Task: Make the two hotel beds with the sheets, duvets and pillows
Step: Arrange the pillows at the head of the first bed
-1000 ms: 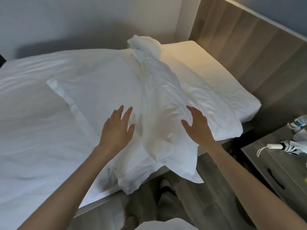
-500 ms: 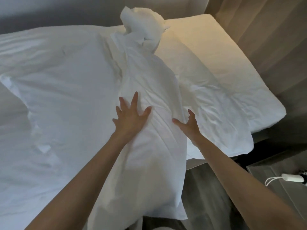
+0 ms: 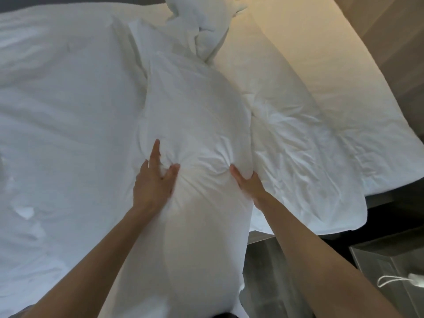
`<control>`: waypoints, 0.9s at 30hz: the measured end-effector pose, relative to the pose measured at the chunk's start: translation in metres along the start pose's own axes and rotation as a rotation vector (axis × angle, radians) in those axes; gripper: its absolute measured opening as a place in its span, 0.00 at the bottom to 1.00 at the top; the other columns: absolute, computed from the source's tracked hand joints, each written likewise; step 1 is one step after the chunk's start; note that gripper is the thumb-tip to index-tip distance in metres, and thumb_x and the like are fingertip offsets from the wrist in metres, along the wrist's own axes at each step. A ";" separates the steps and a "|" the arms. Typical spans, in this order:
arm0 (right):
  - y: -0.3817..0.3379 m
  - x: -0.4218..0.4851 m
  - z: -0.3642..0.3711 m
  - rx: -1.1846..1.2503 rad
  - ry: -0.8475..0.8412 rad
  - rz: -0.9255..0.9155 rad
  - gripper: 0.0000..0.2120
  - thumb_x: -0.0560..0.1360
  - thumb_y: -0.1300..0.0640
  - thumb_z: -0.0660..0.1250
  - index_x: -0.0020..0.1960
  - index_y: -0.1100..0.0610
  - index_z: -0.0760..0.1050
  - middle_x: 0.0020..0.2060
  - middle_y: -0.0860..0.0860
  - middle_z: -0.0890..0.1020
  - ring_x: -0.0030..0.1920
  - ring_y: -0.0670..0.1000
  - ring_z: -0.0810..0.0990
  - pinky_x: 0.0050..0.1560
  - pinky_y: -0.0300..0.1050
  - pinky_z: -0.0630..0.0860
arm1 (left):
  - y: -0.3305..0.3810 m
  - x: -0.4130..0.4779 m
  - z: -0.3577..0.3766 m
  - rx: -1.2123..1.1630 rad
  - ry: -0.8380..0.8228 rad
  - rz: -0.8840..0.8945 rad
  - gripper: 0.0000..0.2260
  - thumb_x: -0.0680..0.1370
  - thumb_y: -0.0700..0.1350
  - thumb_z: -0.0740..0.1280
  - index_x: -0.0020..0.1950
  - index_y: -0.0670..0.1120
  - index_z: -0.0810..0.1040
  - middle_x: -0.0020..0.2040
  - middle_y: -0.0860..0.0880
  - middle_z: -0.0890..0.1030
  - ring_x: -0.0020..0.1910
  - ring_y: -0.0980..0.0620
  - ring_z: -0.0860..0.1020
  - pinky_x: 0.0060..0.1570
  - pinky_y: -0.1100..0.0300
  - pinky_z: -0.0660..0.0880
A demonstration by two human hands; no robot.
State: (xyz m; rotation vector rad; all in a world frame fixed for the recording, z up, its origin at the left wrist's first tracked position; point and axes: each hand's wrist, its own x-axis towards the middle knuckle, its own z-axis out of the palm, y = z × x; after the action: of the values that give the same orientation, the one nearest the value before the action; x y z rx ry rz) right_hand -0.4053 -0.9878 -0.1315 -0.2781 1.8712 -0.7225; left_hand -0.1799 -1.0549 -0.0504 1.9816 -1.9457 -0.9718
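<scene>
A white pillow [image 3: 195, 115] in its case lies lengthwise toward me across the bed [image 3: 57, 99], its near end hanging over the bed's edge. My left hand [image 3: 154, 180] grips the pillow's left side, fingers sunk into bunched fabric. My right hand [image 3: 245, 180] grips its right side, the fingertips hidden in the cloth. A second flat white pillow [image 3: 309, 138] lies to the right, under the first one's edge. A crumpled white cloth bundle [image 3: 202, 24] sits at the pillow's far end.
A wooden headboard panel [image 3: 394, 31] runs along the upper right. A grey nightstand [image 3: 390, 271] stands at the lower right, with a white corded object [image 3: 413, 278] on it. Dark wood-look floor [image 3: 275, 283] shows between bed and nightstand.
My view has moved closer over the bed. Both hands went from hovering open above the pillow to pressing on it, and now they dig in and grip its sides.
</scene>
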 end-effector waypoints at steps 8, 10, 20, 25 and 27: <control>0.001 -0.015 0.001 -0.004 -0.015 -0.022 0.36 0.75 0.37 0.65 0.71 0.61 0.64 0.64 0.55 0.74 0.62 0.56 0.74 0.58 0.46 0.72 | 0.005 0.003 -0.026 -0.175 -0.012 -0.194 0.38 0.73 0.68 0.65 0.77 0.57 0.53 0.70 0.46 0.72 0.66 0.40 0.72 0.63 0.51 0.68; -0.010 -0.025 -0.004 -0.157 0.008 -0.083 0.33 0.78 0.43 0.64 0.75 0.59 0.59 0.69 0.57 0.70 0.68 0.58 0.71 0.63 0.49 0.70 | 0.013 0.000 -0.032 -0.195 -0.057 -0.150 0.39 0.70 0.69 0.66 0.76 0.56 0.58 0.69 0.48 0.74 0.64 0.41 0.74 0.62 0.51 0.69; -0.096 -0.150 -0.068 -0.218 0.064 -0.571 0.17 0.81 0.46 0.59 0.68 0.47 0.72 0.64 0.46 0.76 0.60 0.47 0.75 0.58 0.42 0.70 | 0.092 -0.063 -0.002 -0.807 -0.580 -0.152 0.22 0.81 0.44 0.62 0.74 0.52 0.65 0.54 0.48 0.81 0.48 0.51 0.80 0.47 0.61 0.77; -0.052 -0.135 -0.106 -0.515 0.264 -0.317 0.40 0.75 0.35 0.63 0.79 0.48 0.51 0.76 0.54 0.60 0.74 0.57 0.62 0.72 0.54 0.62 | 0.122 -0.089 0.021 -0.715 -0.857 0.008 0.19 0.80 0.35 0.61 0.70 0.47 0.68 0.53 0.47 0.83 0.46 0.48 0.81 0.43 0.61 0.76; -0.028 -0.124 -0.122 -0.542 0.312 -0.160 0.48 0.70 0.30 0.65 0.79 0.45 0.43 0.77 0.57 0.56 0.75 0.62 0.58 0.73 0.60 0.60 | 0.119 -0.088 0.027 -0.655 -0.746 0.041 0.17 0.79 0.37 0.62 0.67 0.45 0.73 0.48 0.50 0.84 0.41 0.52 0.80 0.39 0.63 0.74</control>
State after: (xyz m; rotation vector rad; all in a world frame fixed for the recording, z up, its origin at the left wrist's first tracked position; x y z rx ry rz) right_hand -0.4681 -0.9046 0.0099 -0.6985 2.3467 -0.3612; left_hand -0.2853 -0.9769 0.0238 1.2869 -1.5781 -2.2077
